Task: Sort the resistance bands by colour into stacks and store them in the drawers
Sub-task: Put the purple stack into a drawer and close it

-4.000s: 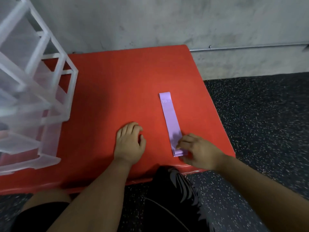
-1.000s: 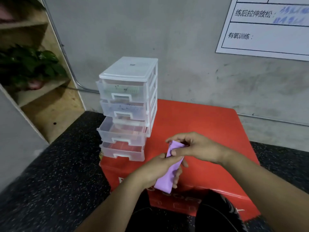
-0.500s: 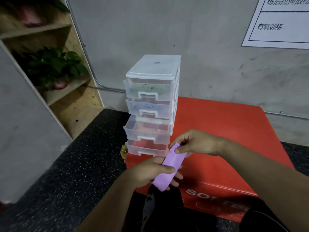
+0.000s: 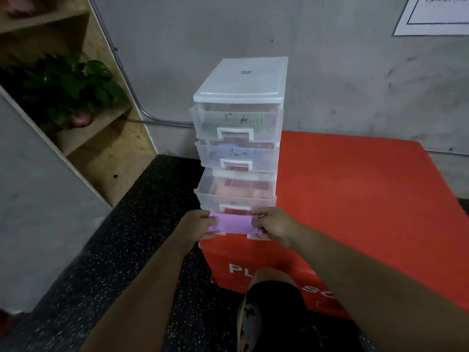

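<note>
A clear plastic drawer unit (image 4: 241, 80) with several drawers stands on the left corner of a red foam box (image 4: 355, 199). The purple band (image 4: 231, 224) lies flat across the pulled-out bottom drawer (image 4: 258, 236). My left hand (image 4: 196, 226) pinches its left end and my right hand (image 4: 275, 223) pinches its right end. The third drawer (image 4: 236, 196) is slid partly out and holds orange bands. Greenish bands show through the top drawer (image 4: 236, 123), bluish ones through the second (image 4: 237, 156).
A wooden shelf (image 4: 106, 148) with a green plant (image 4: 68, 87) stands to the left. Grey wall behind, with a pipe (image 4: 142, 110) and a white notice (image 4: 436, 13) at the top right. Black speckled floor (image 4: 114, 250) lies left of the box. My knee (image 4: 271, 278) is below.
The purple band was picked up from the red box and folded between both hands. It has now moved forward and down to the bottom drawer, held level by both ends.
</note>
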